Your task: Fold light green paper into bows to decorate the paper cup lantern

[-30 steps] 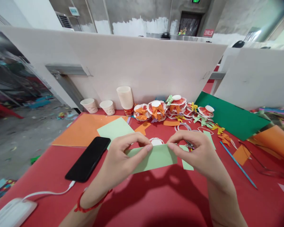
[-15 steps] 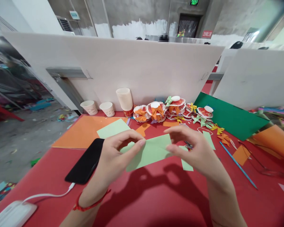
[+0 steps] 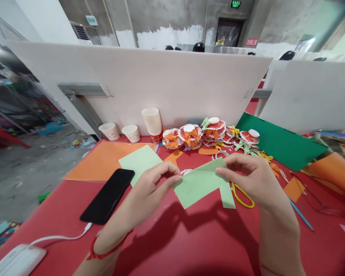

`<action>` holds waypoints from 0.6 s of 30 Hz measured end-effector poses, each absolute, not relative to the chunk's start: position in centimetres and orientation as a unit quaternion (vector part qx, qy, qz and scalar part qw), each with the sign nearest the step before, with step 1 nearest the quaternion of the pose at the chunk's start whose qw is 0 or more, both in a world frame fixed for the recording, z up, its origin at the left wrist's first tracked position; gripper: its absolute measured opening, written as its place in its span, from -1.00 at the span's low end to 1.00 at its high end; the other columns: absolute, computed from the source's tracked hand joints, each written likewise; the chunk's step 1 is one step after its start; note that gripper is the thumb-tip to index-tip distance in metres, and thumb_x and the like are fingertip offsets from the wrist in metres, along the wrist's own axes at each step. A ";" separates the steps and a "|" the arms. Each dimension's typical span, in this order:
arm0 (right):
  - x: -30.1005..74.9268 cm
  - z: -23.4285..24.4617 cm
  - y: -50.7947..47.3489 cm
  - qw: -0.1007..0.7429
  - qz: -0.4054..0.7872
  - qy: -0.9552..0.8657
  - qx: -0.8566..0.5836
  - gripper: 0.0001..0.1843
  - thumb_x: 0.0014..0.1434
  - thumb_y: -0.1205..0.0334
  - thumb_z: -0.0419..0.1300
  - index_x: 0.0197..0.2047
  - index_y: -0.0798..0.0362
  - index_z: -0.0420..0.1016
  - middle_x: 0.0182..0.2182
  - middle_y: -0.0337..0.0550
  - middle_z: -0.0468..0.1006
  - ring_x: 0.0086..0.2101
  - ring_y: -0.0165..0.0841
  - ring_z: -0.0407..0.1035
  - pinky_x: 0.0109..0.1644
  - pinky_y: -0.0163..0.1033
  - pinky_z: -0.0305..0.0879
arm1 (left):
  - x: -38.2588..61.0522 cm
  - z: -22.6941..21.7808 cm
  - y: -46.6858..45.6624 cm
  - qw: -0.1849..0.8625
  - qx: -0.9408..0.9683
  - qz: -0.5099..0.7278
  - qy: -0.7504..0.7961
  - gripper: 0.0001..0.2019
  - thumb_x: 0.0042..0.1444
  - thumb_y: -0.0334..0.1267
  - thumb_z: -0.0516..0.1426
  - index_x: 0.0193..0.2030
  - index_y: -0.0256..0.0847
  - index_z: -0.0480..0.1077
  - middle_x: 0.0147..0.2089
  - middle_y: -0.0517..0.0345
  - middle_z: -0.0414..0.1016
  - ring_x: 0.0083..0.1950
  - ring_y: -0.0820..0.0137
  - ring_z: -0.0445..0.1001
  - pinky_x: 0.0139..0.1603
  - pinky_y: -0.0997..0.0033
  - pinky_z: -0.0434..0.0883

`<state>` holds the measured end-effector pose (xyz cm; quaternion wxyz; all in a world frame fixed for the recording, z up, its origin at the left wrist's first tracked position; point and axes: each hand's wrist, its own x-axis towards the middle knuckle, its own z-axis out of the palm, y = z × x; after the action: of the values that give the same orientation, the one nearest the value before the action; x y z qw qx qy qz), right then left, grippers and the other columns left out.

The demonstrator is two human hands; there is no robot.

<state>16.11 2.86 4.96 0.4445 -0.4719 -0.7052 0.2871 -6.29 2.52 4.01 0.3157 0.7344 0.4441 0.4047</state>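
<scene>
Both my hands hold a light green paper piece point(image 3: 199, 184) a little above the red table point(image 3: 189, 245). My left hand point(image 3: 149, 191) pinches its left corner between thumb and forefinger. My right hand point(image 3: 255, 180) pinches its upper right corner, fingers curled. The paper hangs tilted, one corner pointing down. A yellow-handled pair of scissors point(image 3: 241, 195) lies just under my right hand. A second strip of light green paper point(image 3: 227, 195) lies on the table below the held piece.
A black phone point(image 3: 107, 195) with a white cable lies at the left, beside orange point(image 3: 100, 161) and light green sheets point(image 3: 139, 161). Paper cups point(image 3: 152, 122) and several red paper ornaments point(image 3: 207, 132) line the white partition. A dark green sheet point(image 3: 278, 142) and a blue pencil point(image 3: 301, 216) are at the right.
The green paper has turned from lying level between my hands to hanging tilted, and shifted right. My right hand rose off the scissors, which now show.
</scene>
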 end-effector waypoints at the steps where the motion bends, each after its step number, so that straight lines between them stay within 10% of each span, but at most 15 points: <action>1: 16.1 4.9 2.9 0.445 0.282 -0.703 -0.477 -0.80 0.06 0.15 0.28 -0.52 0.04 0.45 -0.59 -0.25 0.51 -0.56 -0.43 0.37 -0.53 -0.35 0.33 | -6.4 4.0 2.6 0.314 0.735 0.403 0.446 -0.82 0.11 -0.28 0.07 -0.50 -0.19 0.33 -0.52 0.22 0.39 -0.49 0.46 0.29 -0.47 0.51 0.28; 8: 15.8 4.4 2.8 0.538 0.028 -0.716 -0.444 -0.87 0.10 0.37 0.23 -0.44 -0.03 0.43 -0.53 -0.25 0.52 -0.49 -0.37 0.40 -0.36 -0.23 0.36 | -7.0 3.7 2.8 0.327 0.689 0.444 0.470 -0.84 0.07 -0.21 0.14 -0.47 -0.20 0.41 -0.50 0.19 0.45 -0.46 0.42 0.36 -0.43 0.48 0.34; 12: 14.3 4.2 2.0 0.477 -0.080 -0.821 -0.304 -0.81 0.08 0.49 0.21 -0.34 -0.02 0.48 -0.39 -0.18 0.58 -0.37 -0.33 0.39 -0.29 -0.20 0.33 | -5.8 3.2 2.9 0.507 0.585 0.492 0.399 -0.72 0.10 -0.05 0.13 -0.42 -0.24 0.46 -0.44 0.08 0.52 -0.42 0.36 0.45 -0.33 0.37 0.42; 18: 12.6 4.6 1.2 0.374 0.077 -0.903 -0.196 -0.95 0.09 0.28 0.30 -0.36 0.06 0.51 -0.38 -0.17 0.59 -0.34 -0.35 0.41 -0.22 -0.20 0.34 | -5.0 2.3 3.0 0.530 0.504 0.542 0.414 -0.66 0.06 -0.10 0.19 -0.61 -0.22 0.28 -0.64 0.32 0.21 -0.60 0.54 0.15 -0.55 0.52 0.21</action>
<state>12.58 1.19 4.59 0.3740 -0.1959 -0.9033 0.0766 -4.98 2.96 2.27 0.5299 0.5040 0.4140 0.5420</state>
